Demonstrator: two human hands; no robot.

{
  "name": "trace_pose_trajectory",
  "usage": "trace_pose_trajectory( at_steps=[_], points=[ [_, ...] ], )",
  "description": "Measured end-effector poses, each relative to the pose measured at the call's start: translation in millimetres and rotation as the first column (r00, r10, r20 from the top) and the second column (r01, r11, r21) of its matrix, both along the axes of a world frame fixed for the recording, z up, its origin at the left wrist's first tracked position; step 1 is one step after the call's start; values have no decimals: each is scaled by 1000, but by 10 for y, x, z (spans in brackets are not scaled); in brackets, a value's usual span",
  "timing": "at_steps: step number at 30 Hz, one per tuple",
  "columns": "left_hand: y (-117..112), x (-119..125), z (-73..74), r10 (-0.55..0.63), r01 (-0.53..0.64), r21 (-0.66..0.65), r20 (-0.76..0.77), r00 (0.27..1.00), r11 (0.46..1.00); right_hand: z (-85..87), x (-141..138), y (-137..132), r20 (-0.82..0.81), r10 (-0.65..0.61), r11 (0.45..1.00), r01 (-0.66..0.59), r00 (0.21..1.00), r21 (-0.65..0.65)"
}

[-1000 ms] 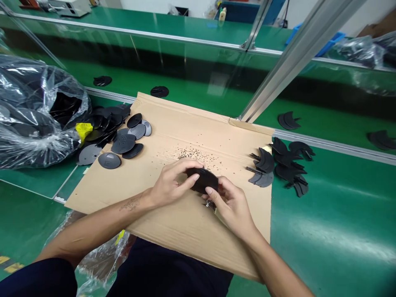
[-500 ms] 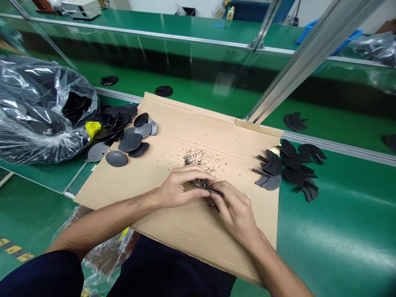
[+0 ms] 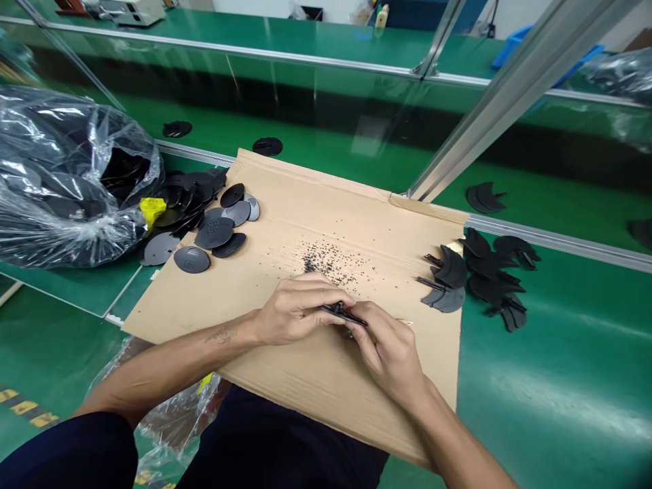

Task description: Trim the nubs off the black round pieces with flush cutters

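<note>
A flat black plastic piece (image 3: 342,312) is held edge-on between both hands over a sheet of cardboard (image 3: 285,210). My left hand (image 3: 295,309) is closed round its left end, fingers curled over it. My right hand (image 3: 390,346) pinches its right end; something small and metallic shows under that hand, too hidden to name. Black crumbs (image 3: 331,261) lie scattered on the cardboard just beyond the hands.
Round black discs (image 3: 211,231) are piled at the cardboard's left corner beside a clear plastic bag (image 3: 61,176) full of black parts. Cut black pieces (image 3: 473,275) lie heaped at the right edge. An aluminium post (image 3: 489,102) slants up behind. More pieces lie on the green belt (image 3: 331,146).
A second ago the black piece was held with its broad face showing; it has since been turned edge-on. The hands have stayed in almost the same place.
</note>
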State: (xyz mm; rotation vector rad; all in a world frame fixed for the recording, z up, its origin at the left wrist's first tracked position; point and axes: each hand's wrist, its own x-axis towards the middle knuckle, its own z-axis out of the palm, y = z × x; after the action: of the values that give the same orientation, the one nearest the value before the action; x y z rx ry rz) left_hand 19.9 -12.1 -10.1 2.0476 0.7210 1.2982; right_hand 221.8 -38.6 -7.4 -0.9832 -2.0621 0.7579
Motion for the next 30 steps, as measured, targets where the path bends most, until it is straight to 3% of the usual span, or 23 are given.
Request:
trace_pose_trajectory(
  at_steps=[10,13,17,20,25,30],
  points=[
    [-2,24,-17,29,-31,28,62,998,999,2,2,28,-76,25,999,-28,997,-35],
    [22,-25,9,-80,97,-130,134,988,987,27,-3,28,-146,36,991,-54,989,-119],
    [67,-88,66,-181,287,-493,252,951,822,69,3,20,-187,14,959,-66,982,-274],
    [90,-82,69,-199,339,-553,299,933,761,82,7,28,-152,21,977,-52,988,-208],
    [70,-36,38,-172,321,-522,314,934,791,69,28,37,-159,-21,999,28,987,43],
    [42,-38,55,-265,339,-396,230,936,854,28,96,30,-189,36,998,-26,981,57]
  ],
)
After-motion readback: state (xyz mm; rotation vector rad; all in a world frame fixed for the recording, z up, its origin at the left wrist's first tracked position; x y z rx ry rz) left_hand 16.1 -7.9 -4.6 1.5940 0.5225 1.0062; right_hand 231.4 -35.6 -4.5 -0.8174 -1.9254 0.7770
